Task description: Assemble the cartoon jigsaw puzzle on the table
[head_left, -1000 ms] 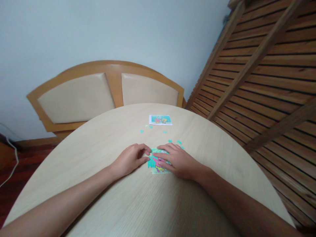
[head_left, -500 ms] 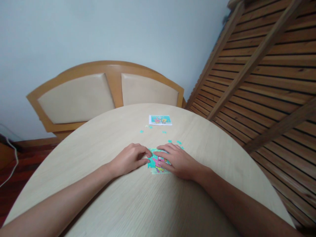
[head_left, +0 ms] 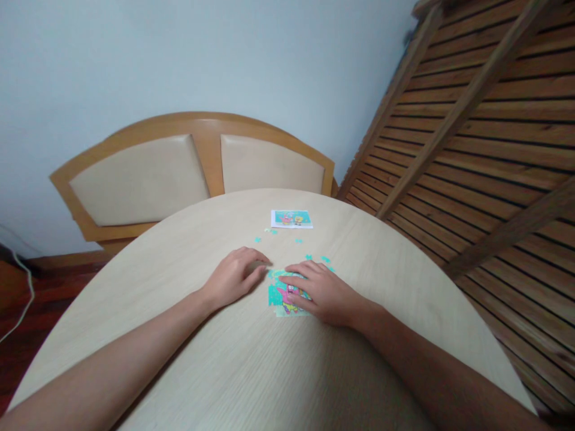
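Note:
A partly joined jigsaw puzzle (head_left: 279, 294), turquoise with a pink cartoon figure, lies flat on the table before me. My right hand (head_left: 321, 293) rests over its right side with fingers spread, hiding that part. Just off the puzzle's upper left corner is my left hand (head_left: 239, 275), its thumb and fingers apart and nothing visible between them. A loose turquoise puzzle piece (head_left: 271, 273) sits at that corner, near the left fingertips. Beyond the right hand lie several more loose pieces (head_left: 326, 260).
A small picture card (head_left: 291, 219) with the cartoon figures lies farther back on the round wooden table (head_left: 179, 359). Several loose pieces (head_left: 257, 240) are scattered in front of it. A padded headboard (head_left: 144, 179) stands behind the table, and wooden slats (head_left: 485, 131) lean at the right.
My left hand has lifted off the puzzle's left edge and moved slightly up and away. The piece at the upper left corner now shows apart. My right hand has stayed in place.

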`<state>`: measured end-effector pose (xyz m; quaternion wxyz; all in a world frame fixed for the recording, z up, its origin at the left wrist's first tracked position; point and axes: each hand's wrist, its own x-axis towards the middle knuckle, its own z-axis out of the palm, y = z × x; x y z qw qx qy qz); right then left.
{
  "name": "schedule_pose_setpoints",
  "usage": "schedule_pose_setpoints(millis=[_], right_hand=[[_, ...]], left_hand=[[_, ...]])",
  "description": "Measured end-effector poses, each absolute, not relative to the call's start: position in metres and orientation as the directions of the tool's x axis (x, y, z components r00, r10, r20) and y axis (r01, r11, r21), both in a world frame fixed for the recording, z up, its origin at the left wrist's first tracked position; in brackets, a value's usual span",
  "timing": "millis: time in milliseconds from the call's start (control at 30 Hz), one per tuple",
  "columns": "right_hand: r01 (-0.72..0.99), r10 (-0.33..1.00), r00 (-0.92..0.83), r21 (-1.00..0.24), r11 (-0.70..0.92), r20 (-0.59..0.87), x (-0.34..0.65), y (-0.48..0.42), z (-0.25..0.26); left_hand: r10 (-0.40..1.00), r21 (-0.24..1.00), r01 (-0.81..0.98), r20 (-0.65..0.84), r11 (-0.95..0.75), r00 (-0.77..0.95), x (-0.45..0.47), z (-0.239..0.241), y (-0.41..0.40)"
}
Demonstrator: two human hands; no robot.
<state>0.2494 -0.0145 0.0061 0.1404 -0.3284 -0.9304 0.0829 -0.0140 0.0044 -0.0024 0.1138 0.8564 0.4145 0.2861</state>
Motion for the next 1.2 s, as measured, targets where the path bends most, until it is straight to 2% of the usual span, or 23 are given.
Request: schedule_pose_setpoints(millis=[133, 367, 500, 767, 933, 1033, 1200], right_hand=[[0.586, 0.634, -0.744, -0.25, 0.771, 0.211, 0.249, -0.014, 0.006], [0.582, 0.628, -0.746, -0.242, 0.777, 0.222, 0.247, -0.015, 0.006], [0.58, 0.626, -0.748, -0.241, 0.778, 0.222, 0.247, -0.015, 0.007], [0.579, 0.626, -0.749, -0.246, 0.778, 0.217, 0.247, -0.016, 0.007], [0.556, 0.607, -0.76, -0.25, 0.792, 0.232, 0.248, -0.016, 0.007], [0.536, 0.589, -0.771, -0.251, 0.806, 0.245, 0.247, -0.015, 0.007], [0.535, 0.587, -0.77, -0.248, 0.807, 0.25, 0.248, -0.014, 0.004]], left_hand=[[0.808, 0.322, 0.76, 0.402, -0.564, 0.43, -0.02, -0.012, 0.016], [0.869, 0.211, 0.85, 0.229, -0.484, 0.438, -0.022, -0.02, 0.02], [0.872, 0.174, 0.859, 0.193, -0.482, 0.45, -0.021, -0.017, 0.02], [0.814, 0.176, 0.812, 0.313, -0.557, 0.49, -0.017, -0.01, 0.015], [0.831, 0.22, 0.837, 0.39, -0.502, 0.396, -0.016, -0.01, 0.014], [0.842, 0.258, 0.831, 0.381, -0.494, 0.382, -0.018, -0.013, 0.017], [0.822, 0.253, 0.805, 0.369, -0.537, 0.433, -0.019, -0.014, 0.021]])
